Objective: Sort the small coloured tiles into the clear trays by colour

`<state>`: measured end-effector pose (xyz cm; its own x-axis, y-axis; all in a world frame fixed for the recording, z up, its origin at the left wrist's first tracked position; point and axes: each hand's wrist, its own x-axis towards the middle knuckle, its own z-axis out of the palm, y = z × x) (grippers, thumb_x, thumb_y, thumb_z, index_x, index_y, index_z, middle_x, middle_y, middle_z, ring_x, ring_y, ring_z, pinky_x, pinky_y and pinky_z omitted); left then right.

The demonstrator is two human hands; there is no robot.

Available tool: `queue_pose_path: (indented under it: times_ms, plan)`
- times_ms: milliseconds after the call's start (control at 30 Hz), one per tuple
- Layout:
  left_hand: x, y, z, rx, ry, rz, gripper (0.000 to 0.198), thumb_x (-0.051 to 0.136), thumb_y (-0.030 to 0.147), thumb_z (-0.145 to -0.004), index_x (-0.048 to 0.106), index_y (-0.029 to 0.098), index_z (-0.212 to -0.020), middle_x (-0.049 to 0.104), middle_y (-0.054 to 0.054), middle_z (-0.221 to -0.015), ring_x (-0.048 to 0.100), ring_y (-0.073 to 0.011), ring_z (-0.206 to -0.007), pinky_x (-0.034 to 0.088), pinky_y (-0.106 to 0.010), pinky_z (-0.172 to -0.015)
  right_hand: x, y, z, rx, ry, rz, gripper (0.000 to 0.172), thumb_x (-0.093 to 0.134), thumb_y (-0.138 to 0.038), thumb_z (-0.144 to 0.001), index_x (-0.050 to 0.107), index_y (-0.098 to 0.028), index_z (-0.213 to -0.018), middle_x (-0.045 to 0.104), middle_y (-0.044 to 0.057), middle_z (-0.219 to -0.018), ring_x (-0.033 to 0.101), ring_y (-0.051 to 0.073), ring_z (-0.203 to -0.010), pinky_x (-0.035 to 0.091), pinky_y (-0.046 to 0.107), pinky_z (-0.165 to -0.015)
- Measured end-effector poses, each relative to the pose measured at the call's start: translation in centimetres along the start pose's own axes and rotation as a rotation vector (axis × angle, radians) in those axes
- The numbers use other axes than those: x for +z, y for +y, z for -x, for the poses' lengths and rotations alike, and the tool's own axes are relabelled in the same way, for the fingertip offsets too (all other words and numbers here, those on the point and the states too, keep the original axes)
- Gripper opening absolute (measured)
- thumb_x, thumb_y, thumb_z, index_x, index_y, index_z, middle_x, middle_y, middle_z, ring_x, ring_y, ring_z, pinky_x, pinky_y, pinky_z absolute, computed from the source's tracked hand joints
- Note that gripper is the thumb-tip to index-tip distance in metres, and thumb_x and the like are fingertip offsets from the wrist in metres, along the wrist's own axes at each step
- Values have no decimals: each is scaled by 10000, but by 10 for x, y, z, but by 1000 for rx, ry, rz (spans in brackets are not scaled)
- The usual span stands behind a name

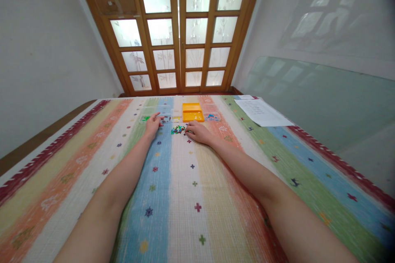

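Note:
A small heap of mixed coloured beads or similar tiny pieces (177, 130) lies on the striped tablecloth between my hands. My right hand (199, 132) rests at the heap's right side, its fingers bent together at the pieces; anything between the fingertips is too small to make out. To the left, my left hand (152, 125) hovers with fingers apart near a group of green pieces (146, 118) and some dark pieces (167, 119). Behind the heap stands an orange plastic box (193, 107), its lid folded back and a few tiny bits inside.
Yellow pieces (175, 118) lie left of the orange box, and blue pieces (212, 117) lie right of it, apparently on clear plastic. Printed paper sheets (262, 111) sit at the table's far right. Beyond the table are wood-framed glass doors (180, 28).

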<state>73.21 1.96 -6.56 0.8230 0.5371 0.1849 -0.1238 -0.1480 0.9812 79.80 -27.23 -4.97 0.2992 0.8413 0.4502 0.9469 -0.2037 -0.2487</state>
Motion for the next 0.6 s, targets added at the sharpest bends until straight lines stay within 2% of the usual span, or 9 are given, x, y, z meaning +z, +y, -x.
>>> queue_pose_path:
  times_ms: [200, 300, 467, 600]
  plan:
    - [1, -4, -1, 7, -24, -63, 472, 612, 311, -819, 664, 165, -1265, 768, -80, -1045, 565, -87, -588, 474, -216, -606, -2, -12, -5, -80, 5, 50, 246, 587, -253, -1023, 727, -199, -1219, 693, 109, -1167, 599, 235, -1101, 464, 378, -988]
    - [2, -4, -1, 23, -31, -91, 419, 635, 323, -809, 700, 172, -1194, 759, -66, -991, 572, -96, -611, 466, -213, -606, 1, -16, -8, -145, -20, 64, 266, 567, -254, -1032, 728, -215, -1241, 701, 106, -1210, 599, 242, -1154, 455, 410, -1047]
    - [4, -7, -2, 54, -44, -152, 392, 627, 319, -814, 720, 180, -1169, 751, -62, -961, 592, -132, -646, 481, -247, -641, 9, -10, -9, -163, -43, 80, 305, 534, -245, -1047, 718, -236, -1290, 712, 103, -1230, 601, 241, -1199, 457, 435, -1075]
    - [5, -10, -2, 115, -101, -233, 375, 606, 325, -838, 730, 178, -1161, 755, -66, -947, 603, -157, -666, 493, -278, -664, 14, -4, -8, -166, -48, 87, 352, 508, -232, -1055, 675, -234, -1365, 693, 108, -1294, 588, 242, -1251, 452, 438, -1097]
